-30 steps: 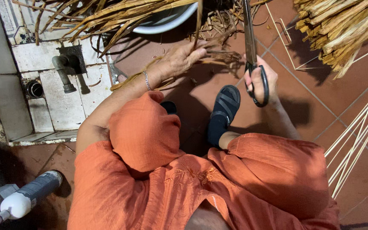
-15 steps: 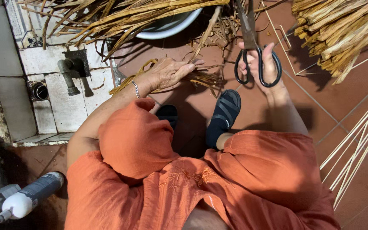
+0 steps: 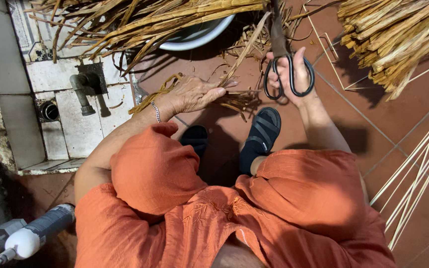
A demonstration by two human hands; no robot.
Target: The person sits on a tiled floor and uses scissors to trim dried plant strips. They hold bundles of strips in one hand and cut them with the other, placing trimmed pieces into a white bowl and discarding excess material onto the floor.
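right now the person sits low over the tiled floor (image 3: 353, 124), and the step in hand looks like trimming dried leaf strips. the right hand (image 3: 294, 74) grips a pair of black-handled scissors (image 3: 284, 64), fingers threaded through the loops and curled shut around them, blades pointing to the far side into the leaves; whether the blades are parted i cannot tell. the left hand (image 3: 194, 94) lies flat, fingers stretched out and close together, pressing on a dried strip (image 3: 247, 44) that runs from under the fingertips up toward the far heap of dried leaves (image 3: 140, 20). small cut scraps (image 3: 239, 101) lie just beside that hand, near the black sandal (image 3: 261, 134). a white basin (image 3: 194, 37) sits half hidden under the heap, a tap (image 3: 83, 92) stands to the left, and a bundle of straw-coloured stalks (image 3: 398, 39) is at the far right. to my eye the next move calls for holding the strip steady and bringing the blades squarely across it.
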